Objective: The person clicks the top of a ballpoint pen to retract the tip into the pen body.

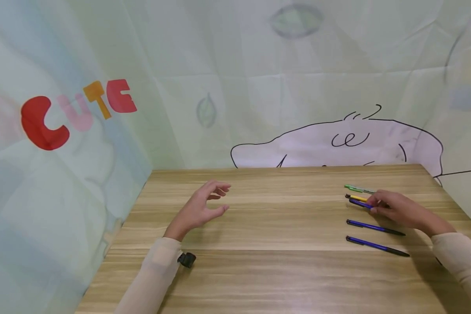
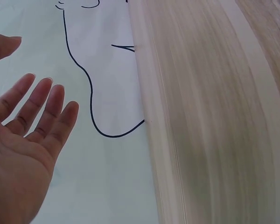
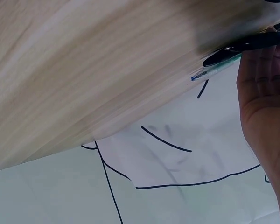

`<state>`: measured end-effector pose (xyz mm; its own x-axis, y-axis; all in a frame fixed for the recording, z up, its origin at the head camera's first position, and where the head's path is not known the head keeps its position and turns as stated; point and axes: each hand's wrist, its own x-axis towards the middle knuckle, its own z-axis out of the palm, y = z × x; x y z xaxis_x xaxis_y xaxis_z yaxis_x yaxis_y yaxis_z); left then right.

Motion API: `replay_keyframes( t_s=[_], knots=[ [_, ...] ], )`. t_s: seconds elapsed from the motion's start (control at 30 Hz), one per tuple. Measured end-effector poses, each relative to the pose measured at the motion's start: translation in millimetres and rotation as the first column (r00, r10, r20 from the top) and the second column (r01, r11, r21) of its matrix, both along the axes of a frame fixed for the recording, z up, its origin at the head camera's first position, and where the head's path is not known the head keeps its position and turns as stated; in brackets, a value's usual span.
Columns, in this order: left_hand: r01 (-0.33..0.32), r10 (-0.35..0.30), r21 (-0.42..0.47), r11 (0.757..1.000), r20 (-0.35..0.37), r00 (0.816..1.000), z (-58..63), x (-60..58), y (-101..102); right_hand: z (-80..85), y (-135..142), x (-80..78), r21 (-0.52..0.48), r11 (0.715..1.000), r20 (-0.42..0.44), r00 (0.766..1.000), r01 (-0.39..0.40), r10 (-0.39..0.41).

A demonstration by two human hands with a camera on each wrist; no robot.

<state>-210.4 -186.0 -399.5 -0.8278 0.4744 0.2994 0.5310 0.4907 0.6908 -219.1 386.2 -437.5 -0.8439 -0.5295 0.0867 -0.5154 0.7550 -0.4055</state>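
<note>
My right hand (image 1: 400,210) pinches a blue pen (image 1: 359,203) between thumb and fingers at the right of the table. In the right wrist view the pen's black grip end (image 3: 247,44) sticks out past the fingers. A yellow pen (image 1: 355,197) lies right beside it, partly hidden by the hand, and a green pen (image 1: 357,189) lies just beyond. Nearer to me are two more blue pens, one (image 1: 374,227) above the other (image 1: 377,246), roughly parallel. Over the left part of the table my left hand (image 1: 202,207) hovers with relaxed, spread fingers, holding nothing.
The wooden table (image 1: 259,226) has its far edge against a printed cloth backdrop (image 1: 227,87) with a line drawing. Another cloth with the letters CUTE (image 1: 47,126) hangs along the left side. A small black device (image 1: 187,260) sits on the left sleeve.
</note>
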Motion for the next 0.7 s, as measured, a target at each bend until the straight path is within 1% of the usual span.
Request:
replay_keyframes(
  t_s=[0.13,0.3,0.4,0.6,0.7],
  knots=[
    [0.002,-0.002,0.002,1.0,-0.006,1.0,1.0,-0.4,1.2,-0.8,1.7,-0.5,-0.024,1.0,-0.029,1.0,-0.002,0.001],
    [-0.006,0.006,-0.007,1.0,-0.008,1.0,2.8,-0.7,3.6,-1.1,1.8,0.1,-0.063,0.998,-0.071,0.997,-0.028,0.023],
    [-0.003,0.003,-0.001,1.0,-0.007,1.0,3.9,-0.7,5.2,-1.1,1.8,0.7,-0.065,0.997,-0.09,0.995,-0.037,0.031],
    [0.024,-0.024,0.011,1.0,-0.022,0.999,3.6,-2.6,7.6,0.8,0.9,2.2,-0.072,0.997,-0.082,0.997,-0.018,0.012],
    [0.029,-0.029,0.01,1.0,-0.028,0.999,3.8,-3.5,9.7,3.3,-0.8,2.8,-0.081,0.997,-0.054,0.998,0.006,-0.01]
  ],
)
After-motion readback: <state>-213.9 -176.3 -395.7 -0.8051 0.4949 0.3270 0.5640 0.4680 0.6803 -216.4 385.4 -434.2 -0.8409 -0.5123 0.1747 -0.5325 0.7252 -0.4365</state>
